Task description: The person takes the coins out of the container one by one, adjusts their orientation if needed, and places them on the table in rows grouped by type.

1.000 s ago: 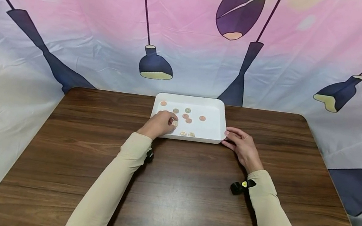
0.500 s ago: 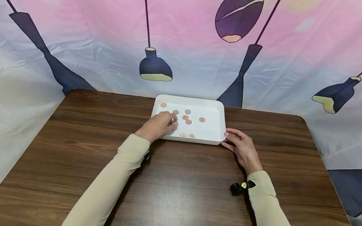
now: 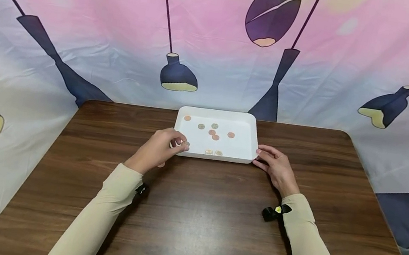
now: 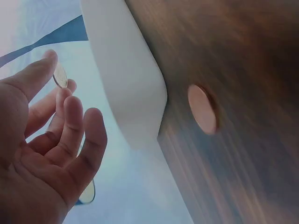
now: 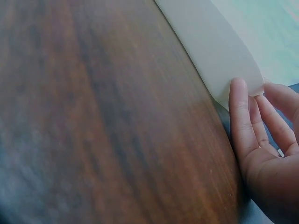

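Note:
My left hand (image 3: 157,149) pinches a pale metallic coin (image 4: 60,76) between thumb and forefinger, its other fingers loosely bent. It hovers at the near left corner of a shallow white tray (image 3: 241,148). Inside the tray lie several coins: copper ones such as a coin (image 3: 231,135) on the right side, greyish ones such as a coin (image 3: 201,126) further left, and two golden coins by the near wall. My right hand (image 3: 278,167) holds the tray's near right corner, thumb at the rim and fingers against the outer wall. A copper coin (image 4: 203,109) shows outside the tray, over the table.
The tray stands at the far edge of a dark brown wooden table (image 3: 199,215). Behind the table hangs a cloth backdrop (image 3: 125,23) printed with lamps. Black wrist cameras sit on both sleeves.
My left hand has moved left and nearer, from over the tray to its corner, carrying the pale coin. The copper coin on the table has come into sight. My right hand stays put.

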Motion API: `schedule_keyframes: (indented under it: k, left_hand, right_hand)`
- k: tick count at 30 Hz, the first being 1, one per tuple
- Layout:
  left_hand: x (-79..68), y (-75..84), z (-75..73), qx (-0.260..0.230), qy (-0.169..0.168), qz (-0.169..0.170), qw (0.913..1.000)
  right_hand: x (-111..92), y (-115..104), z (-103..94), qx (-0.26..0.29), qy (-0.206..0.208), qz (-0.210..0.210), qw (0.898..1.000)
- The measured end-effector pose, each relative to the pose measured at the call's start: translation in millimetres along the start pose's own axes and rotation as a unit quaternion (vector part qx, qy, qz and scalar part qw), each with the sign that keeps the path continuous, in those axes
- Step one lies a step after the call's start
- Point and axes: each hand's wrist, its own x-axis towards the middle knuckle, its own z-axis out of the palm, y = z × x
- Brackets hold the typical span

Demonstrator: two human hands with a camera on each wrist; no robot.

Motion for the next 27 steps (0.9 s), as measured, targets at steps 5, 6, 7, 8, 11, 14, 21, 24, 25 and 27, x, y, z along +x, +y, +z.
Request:
schedule_keyframes:
  k: [5,6,7,8,11,14,21,24,25,27]
  left_hand:
    - [-24.9,-3.8,-5.5,-0.005,0.007,-0.007,0.9999]
    - [-29.8,-5.3,-6.2,-0.001,0.010,-0.004,0.9999]
    - [-34.4,-7.2,-6.6,0.005,0.013,-0.002,0.9999]
    - [-39.3,-9.1,-7.1,0.009,0.016,0.001,0.9998]
    - [-54.0,-16.4,-7.6,0.015,0.017,-0.001,0.9997]
    - [-67.8,-25.3,-6.9,0.016,0.008,-0.012,0.9998]
    - [-88.0,-41.3,-7.2,0.013,-0.048,-0.034,0.9982]
    - [-90.9,-41.6,-6.8,0.020,-0.061,-0.043,0.9970]
    - [-91.6,-41.6,-6.5,0.025,-0.063,-0.047,0.9966]
    - [-93.0,-41.5,-5.4,0.036,-0.066,-0.052,0.9958]
  right_hand:
    - [-1,0,-0.7,-0.002,0.003,-0.001,1.000]
    - [0,-1,-0.6,0.000,0.002,-0.001,1.000]
    - [0,-1,-0.3,0.002,0.003,-0.001,1.000]
    - [0,0,-0.1,0.004,0.004,0.000,1.000]
    - [1,0,0.0,0.005,0.006,0.004,1.000]
    - [1,1,-0.2,0.001,0.007,0.005,1.000]
    - [1,0,0.0,-0.001,0.002,0.004,1.000]
    - [1,0,0.4,0.001,0.003,0.003,1.000]
    - [1,0,0.3,0.003,0.002,0.002,1.000]
    - [1,0,0.5,0.003,0.003,0.003,1.000]
